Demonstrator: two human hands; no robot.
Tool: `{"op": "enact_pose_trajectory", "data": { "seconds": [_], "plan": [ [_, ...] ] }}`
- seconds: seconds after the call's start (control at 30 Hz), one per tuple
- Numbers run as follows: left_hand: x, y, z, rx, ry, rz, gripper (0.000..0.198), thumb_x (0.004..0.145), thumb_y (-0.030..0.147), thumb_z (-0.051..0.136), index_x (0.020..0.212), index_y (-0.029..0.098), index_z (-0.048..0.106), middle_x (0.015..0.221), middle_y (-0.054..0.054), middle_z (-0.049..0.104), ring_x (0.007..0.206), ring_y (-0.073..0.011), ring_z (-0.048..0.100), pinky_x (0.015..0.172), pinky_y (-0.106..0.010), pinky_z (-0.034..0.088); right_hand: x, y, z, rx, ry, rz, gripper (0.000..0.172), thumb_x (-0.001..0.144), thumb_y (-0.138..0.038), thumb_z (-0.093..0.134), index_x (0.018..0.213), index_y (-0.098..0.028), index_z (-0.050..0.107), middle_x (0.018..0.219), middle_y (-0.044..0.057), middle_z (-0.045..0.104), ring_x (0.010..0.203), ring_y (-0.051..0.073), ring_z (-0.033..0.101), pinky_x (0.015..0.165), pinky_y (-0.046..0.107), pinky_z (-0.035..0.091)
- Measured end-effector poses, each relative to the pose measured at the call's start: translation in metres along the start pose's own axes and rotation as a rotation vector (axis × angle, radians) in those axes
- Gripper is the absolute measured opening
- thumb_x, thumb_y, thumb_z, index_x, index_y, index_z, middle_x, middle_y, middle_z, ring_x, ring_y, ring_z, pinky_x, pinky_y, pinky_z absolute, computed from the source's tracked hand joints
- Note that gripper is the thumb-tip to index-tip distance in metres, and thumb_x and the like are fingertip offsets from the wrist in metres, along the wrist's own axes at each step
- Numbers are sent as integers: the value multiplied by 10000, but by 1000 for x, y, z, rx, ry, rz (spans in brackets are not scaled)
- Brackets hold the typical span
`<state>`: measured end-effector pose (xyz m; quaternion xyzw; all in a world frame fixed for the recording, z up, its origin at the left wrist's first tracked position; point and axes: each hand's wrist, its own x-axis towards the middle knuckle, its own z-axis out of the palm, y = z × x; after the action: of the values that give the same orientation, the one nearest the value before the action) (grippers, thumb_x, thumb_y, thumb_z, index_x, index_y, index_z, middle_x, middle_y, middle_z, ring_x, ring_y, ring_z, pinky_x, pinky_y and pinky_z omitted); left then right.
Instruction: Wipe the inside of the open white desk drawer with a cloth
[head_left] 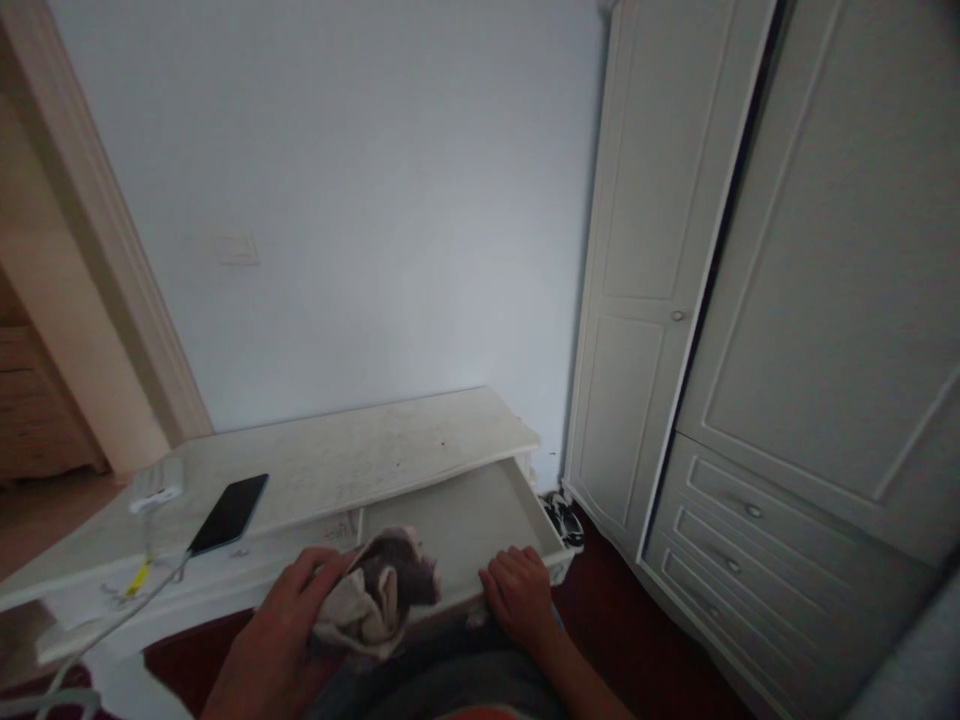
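Observation:
My left hand (296,620) is closed on a crumpled cloth (375,605), pale beige with a greyish-purple part, held over the front of a pulled-out drawer. Fingers of my right hand (521,592) curl over the front edge of that white drawer (457,515), near its right end. The drawer's pale inside floor shows, with the cloth covering part of its left front. It slides out from under the top of a low white cabinet (420,430).
A phone (231,510) with a white cable lies on the cabinet top, beside a white power strip (157,485). Black-and-white shoes (564,522) stand on the dark red floor right of the drawer. A tall white wardrobe (637,390) stands to the right, and a door frame (127,220) left.

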<state>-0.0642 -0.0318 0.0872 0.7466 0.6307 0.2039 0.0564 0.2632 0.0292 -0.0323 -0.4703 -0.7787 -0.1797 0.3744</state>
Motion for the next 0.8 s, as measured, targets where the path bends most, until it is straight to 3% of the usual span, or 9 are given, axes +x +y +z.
{"op": "enact_pose_trajectory", "data": {
  "seconds": [0.1, 0.13, 0.23, 0.37, 0.5, 0.57, 0.63, 0.73, 0.8],
  "plan": [
    [9, 30, 36, 189, -258, 67, 616, 790, 261, 632, 1401, 333, 641, 1476, -64, 615, 1323, -298, 579, 1096, -411, 460, -1, -2, 1, -9, 2, 10, 371, 1068, -222, 419, 723, -221, 555, 697, 16, 602, 714, 185, 502, 736, 367, 252],
    [10, 38, 49, 283, -290, 55, 705, 747, 183, 642, 1431, 354, 617, 1518, -61, 586, 1377, -326, 533, 1150, -476, 397, -2, -2, 3, -10, 5, 10, 369, 1066, -217, 418, 722, -221, 553, 696, 15, 600, 714, 185, 502, 736, 366, 253],
    [14, 51, 70, 408, -329, 74, 866, 693, 66, 621, 1493, 388, 551, 1574, -52, 538, 1414, -335, 488, 1176, -524, 325, -3, 0, 5, -6, -17, -8, 347, 1057, -221, 439, 733, -223, 565, 711, 15, 613, 726, 186, 518, 746, 362, 267],
    [16, 48, 60, 343, -348, 76, 740, 780, 171, 636, 1492, 360, 559, 1556, -66, 558, 1379, -331, 520, 1137, -498, 362, 6, 24, -5, -7, -55, 79, 333, 1064, -284, 479, 761, -227, 604, 742, 18, 651, 771, 196, 577, 815, 358, 324],
    [27, 63, 55, 278, -351, 80, 654, 794, 339, 699, 1441, 317, 600, 1499, -95, 599, 1336, -369, 540, 1103, -523, 379, 14, 69, -21, -15, -87, 372, 303, 1050, -447, 507, 1103, -227, 708, 1170, 114, 731, 1125, 303, 639, 1012, 460, 384],
    [37, 91, 67, 258, -319, 117, 608, 804, 355, 704, 1402, 289, 620, 1418, -117, 642, 1283, -394, 563, 1066, -553, 390, 11, 88, -22, 84, -168, 471, 429, 1028, -533, 499, 1264, -227, 685, 1312, 142, 702, 1220, 333, 633, 1040, 490, 433],
    [49, 130, 89, 225, -292, 181, 541, 822, 314, 696, 1358, 268, 635, 1341, -134, 668, 1238, -403, 578, 1029, -565, 400, 4, 102, -18, 244, -246, 534, 515, 1014, -579, 475, 1330, -222, 671, 1328, 144, 709, 1221, 326, 659, 1042, 475, 485],
    [66, 192, 123, 171, -244, 295, 443, 943, 225, 564, 1382, 258, 604, 1359, -167, 644, 1263, -375, 563, 1051, -578, 372, -7, 114, -12, 430, -270, 550, 552, 993, -607, 455, 1295, -227, 718, 1327, 132, 727, 1238, 324, 671, 1070, 444, 513],
    [73, 216, 136, 147, -223, 347, 402, 997, 211, 472, 1374, 248, 607, 1347, -174, 645, 1274, -359, 552, 1079, -588, 351, -9, 118, -13, 455, -241, 543, 531, 994, -605, 436, 1227, -253, 760, 1284, 105, 755, 1195, 310, 700, 1031, 410, 547]
  ]
}}
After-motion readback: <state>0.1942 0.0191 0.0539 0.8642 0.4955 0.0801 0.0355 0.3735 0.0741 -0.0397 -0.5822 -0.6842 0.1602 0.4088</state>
